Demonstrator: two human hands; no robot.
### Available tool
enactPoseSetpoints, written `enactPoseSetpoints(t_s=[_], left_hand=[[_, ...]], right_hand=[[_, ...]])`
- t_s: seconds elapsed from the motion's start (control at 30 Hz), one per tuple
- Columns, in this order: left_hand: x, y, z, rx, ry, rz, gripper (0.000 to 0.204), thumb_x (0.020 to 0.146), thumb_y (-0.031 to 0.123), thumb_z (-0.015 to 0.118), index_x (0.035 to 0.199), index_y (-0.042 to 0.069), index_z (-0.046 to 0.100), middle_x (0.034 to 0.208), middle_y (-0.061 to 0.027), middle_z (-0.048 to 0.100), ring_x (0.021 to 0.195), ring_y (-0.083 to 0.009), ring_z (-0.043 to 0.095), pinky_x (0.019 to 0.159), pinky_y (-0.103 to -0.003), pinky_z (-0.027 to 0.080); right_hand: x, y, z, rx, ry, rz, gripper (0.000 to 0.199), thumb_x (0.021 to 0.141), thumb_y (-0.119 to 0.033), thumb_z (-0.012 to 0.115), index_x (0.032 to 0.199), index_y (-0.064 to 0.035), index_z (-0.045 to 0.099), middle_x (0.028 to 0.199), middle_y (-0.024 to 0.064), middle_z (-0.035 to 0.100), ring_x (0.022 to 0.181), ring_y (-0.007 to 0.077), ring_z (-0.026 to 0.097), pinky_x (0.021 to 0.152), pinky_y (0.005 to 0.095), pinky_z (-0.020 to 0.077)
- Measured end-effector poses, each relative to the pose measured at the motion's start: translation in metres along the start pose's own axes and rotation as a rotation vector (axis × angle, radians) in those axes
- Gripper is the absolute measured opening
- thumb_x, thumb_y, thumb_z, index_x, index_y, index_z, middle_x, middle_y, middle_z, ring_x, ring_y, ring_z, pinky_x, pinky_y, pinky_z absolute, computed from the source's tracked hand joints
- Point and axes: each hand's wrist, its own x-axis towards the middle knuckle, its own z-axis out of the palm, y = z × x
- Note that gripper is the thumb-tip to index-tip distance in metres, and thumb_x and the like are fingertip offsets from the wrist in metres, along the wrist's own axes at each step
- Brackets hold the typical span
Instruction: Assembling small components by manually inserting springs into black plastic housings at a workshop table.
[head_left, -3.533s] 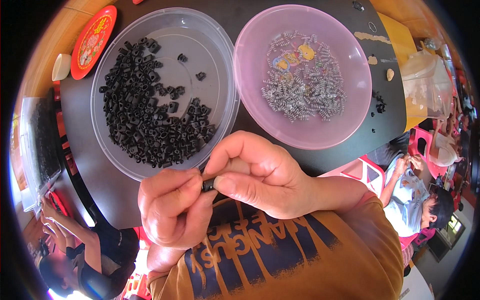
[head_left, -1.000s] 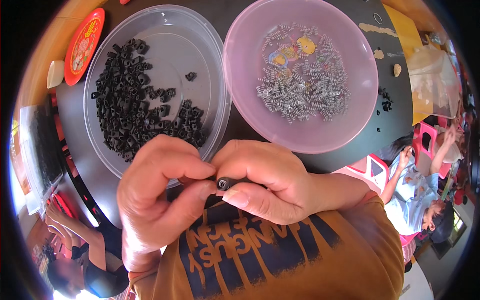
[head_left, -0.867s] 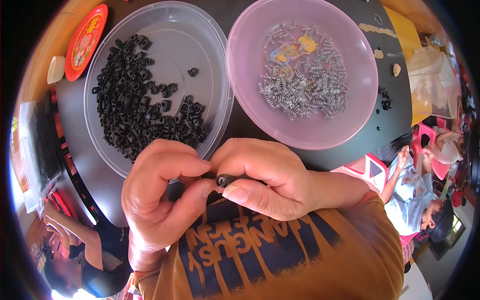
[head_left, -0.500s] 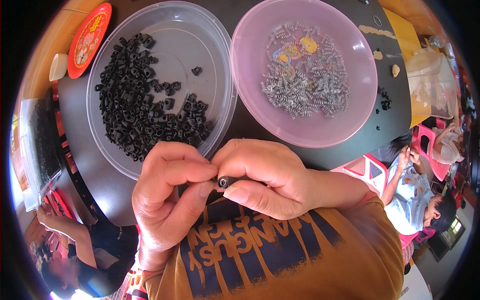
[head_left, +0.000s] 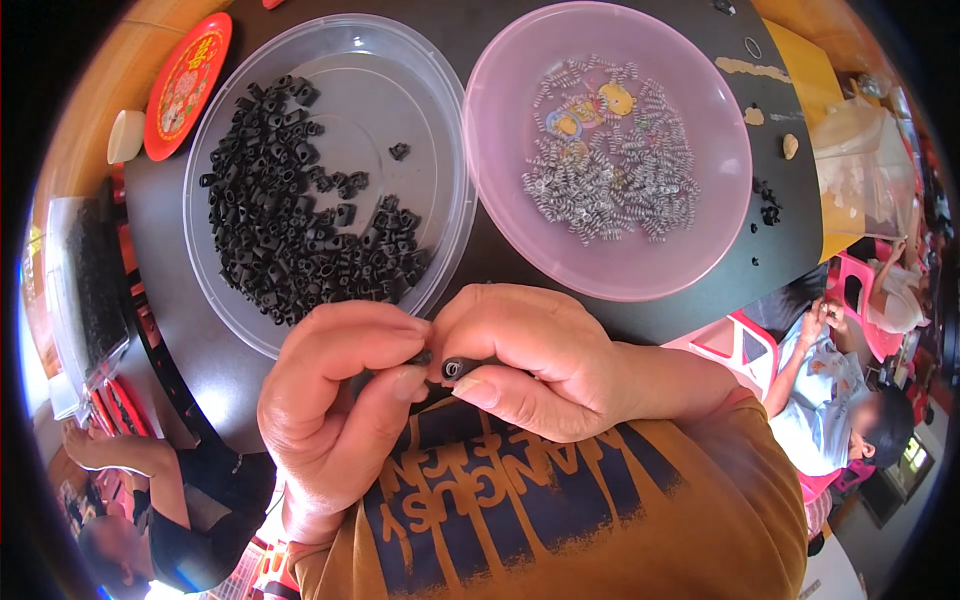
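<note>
My right hand (head_left: 545, 345) pinches a small black plastic tube (head_left: 456, 369) between thumb and forefinger. A coiled metal spring shows inside the tube's end, which faces my left hand (head_left: 335, 405). Between the thumb and fingertips of that left hand is a small dark piece (head_left: 420, 358), mostly covered, so its kind cannot be made out. A narrow gap separates the two hands. Beyond my left hand stands a clear round tub (head_left: 330, 70) with many small black plastic caps (head_left: 270, 190). Beyond my right hand is a pink translucent basin (head_left: 700, 230) holding loose metal springs (head_left: 610, 170).
All this is on a dark table (head_left: 230, 390). A red patterned plate (head_left: 187, 85) and a white cup (head_left: 126, 137) lie far left. Small black bits (head_left: 768, 205) lie right of the basin. One person (head_left: 175, 500) sits at left, another (head_left: 820, 390) at right.
My left hand has drawn a little to the left, away from the tube, and a dark piece now shows at its fingertips. The right hand has barely moved, still gripping the tube.
</note>
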Motion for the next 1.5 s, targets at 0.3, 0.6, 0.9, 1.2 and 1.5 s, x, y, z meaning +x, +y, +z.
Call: enactPoseSetpoints(t_s=[0.3,0.6,0.9,1.2,1.5], left_hand=[[0.003,0.012,-0.001,-0.101,-0.032,-0.12,0.019,0.076,-0.009,0.063,0.093,-0.002,0.066,0.09,-0.0123,0.062,0.062,-0.0105,0.057,0.057,-0.021,0.045],[0.004,0.014,-0.002,-0.151,-0.052,-0.254,0.019,0.075,-0.007,0.063,0.092,-0.002,0.067,0.083,-0.0087,0.061,0.067,-0.0106,0.054,0.058,-0.022,0.041],[0.011,0.008,-0.003,0.115,-0.131,0.001,0.022,0.07,-0.012,0.06,0.089,-0.002,0.065,0.079,-0.012,0.06,0.065,-0.0165,0.057,0.056,-0.024,0.042],[0.015,0.004,-0.002,0.43,-0.209,0.332,0.027,0.066,-0.015,0.061,0.092,-0.007,0.063,0.079,-0.0151,0.059,0.059,-0.021,0.057,0.048,-0.027,0.044],[0.004,0.001,0.0,0.327,-0.162,0.285,0.037,0.063,-0.017,0.057,0.099,-0.008,0.062,0.081,-0.0148,0.059,0.059,-0.0194,0.055,0.048,-0.026,0.043]], right_hand=[[-0.004,0.001,0.004,-0.05,0.049,-0.024,0.013,0.087,-0.012,0.06,0.091,-0.0028,0.052,0.079,0.0122,0.05,0.07,0.0351,0.05,0.06,0.0416,0.0399],[-0.003,0.0,0.004,-0.243,0.037,-0.056,0.019,0.08,-0.011,0.065,0.085,-0.0043,0.049,0.078,0.0115,0.05,0.068,0.0337,0.05,0.061,0.0411,0.0393],[-0.006,0.006,0.006,-0.371,0.043,-0.119,0.019,0.08,-0.01,0.065,0.087,0.0015,0.052,0.078,0.015,0.053,0.063,0.0311,0.05,0.056,0.0382,0.0387],[-0.008,0.007,0.004,-0.483,0.013,-0.146,0.018,0.079,-0.008,0.063,0.087,0.0048,0.052,0.08,0.0167,0.052,0.064,0.0322,0.05,0.056,0.0398,0.0397],[-0.006,0.007,0.012,-0.295,0.077,-0.046,0.02,0.077,-0.008,0.065,0.081,-0.0039,0.047,0.076,0.011,0.049,0.068,0.0324,0.05,0.06,0.0401,0.0391]])
